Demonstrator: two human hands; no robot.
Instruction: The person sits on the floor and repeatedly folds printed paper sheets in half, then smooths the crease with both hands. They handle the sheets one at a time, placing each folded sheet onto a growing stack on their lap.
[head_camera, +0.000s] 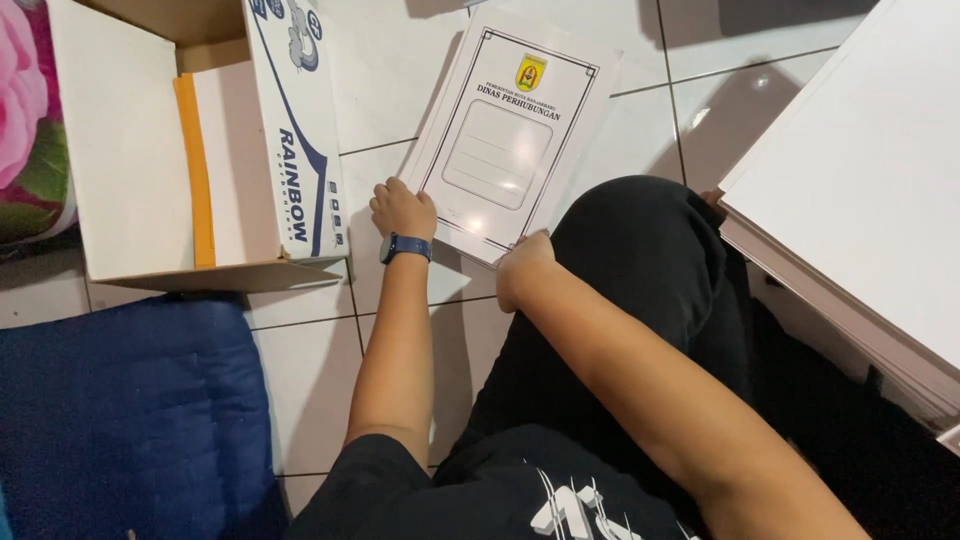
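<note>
Your 2 hands rest on the covers (505, 130) stacked on the floor (390, 80): left hand (402, 210) curled at the near-left corner, right hand (522, 268) closed on the near edge (glossy, thin, likely slippery); grip edges, beside the box (120, 160)

Black printed tee (520, 490), perhaps black trousers (640, 260), blue wristwatch (405, 247)

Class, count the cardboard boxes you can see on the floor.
1: an open cardboard box lies at upper left, beside the left hand. Others may lie outside the view.
</note>
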